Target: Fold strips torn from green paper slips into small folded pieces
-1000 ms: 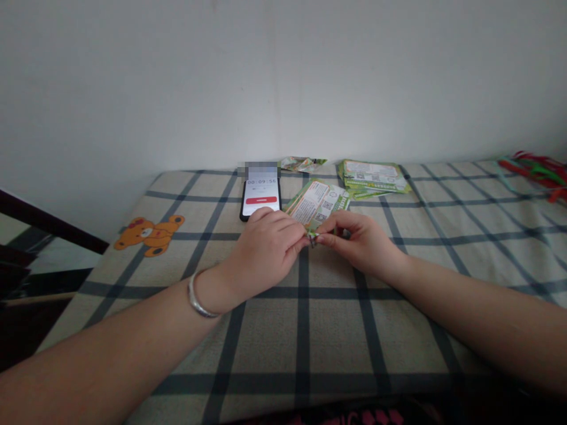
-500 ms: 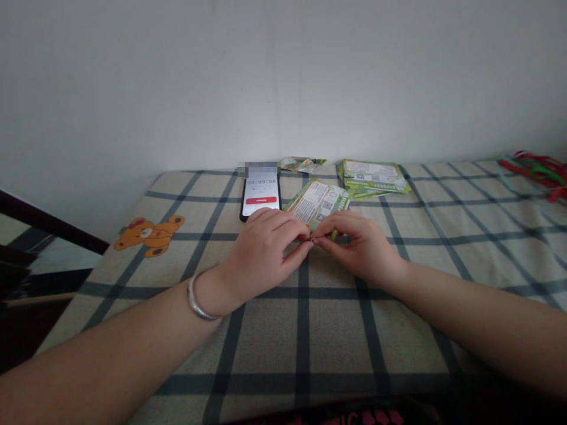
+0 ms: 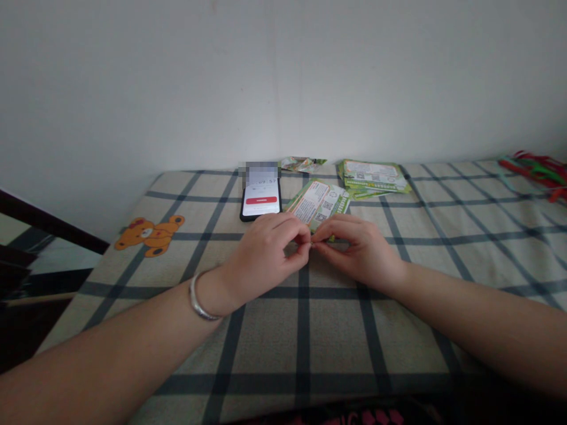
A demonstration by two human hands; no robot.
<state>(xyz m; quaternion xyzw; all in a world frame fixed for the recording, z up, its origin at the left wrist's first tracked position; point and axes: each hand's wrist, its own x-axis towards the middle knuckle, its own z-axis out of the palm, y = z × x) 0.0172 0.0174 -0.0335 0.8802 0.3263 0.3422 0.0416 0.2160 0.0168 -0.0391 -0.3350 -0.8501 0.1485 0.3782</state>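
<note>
My left hand [image 3: 270, 251], with a silver bangle [image 3: 200, 298] on the wrist, is closed, its thumb and forefinger pinched together. Opposite it, my right hand [image 3: 357, 245] pinches too, and the fingertips of both meet over the cloth. Something tiny sits between them, too small and covered to name. A bit of green shows behind the right fingers. Just beyond the hands lie green-and-white printed cards or packets [image 3: 316, 203], partly hidden by the fingers. Left of these, a phone [image 3: 261, 198] lies with a running timer and a red button on its screen.
A stack of similar green printed pieces [image 3: 374, 177] lies at the back right. A crumpled wrapper [image 3: 303, 163] rests against the wall. Red and green strips [image 3: 538, 171] lie far right. A flat orange bear [image 3: 150, 235] is at the left, on the checked tablecloth [image 3: 270, 354].
Both hands have shifted very slightly, with the fingertips still together. Less green shows by the right fingers. The phone's timer has advanced.
</note>
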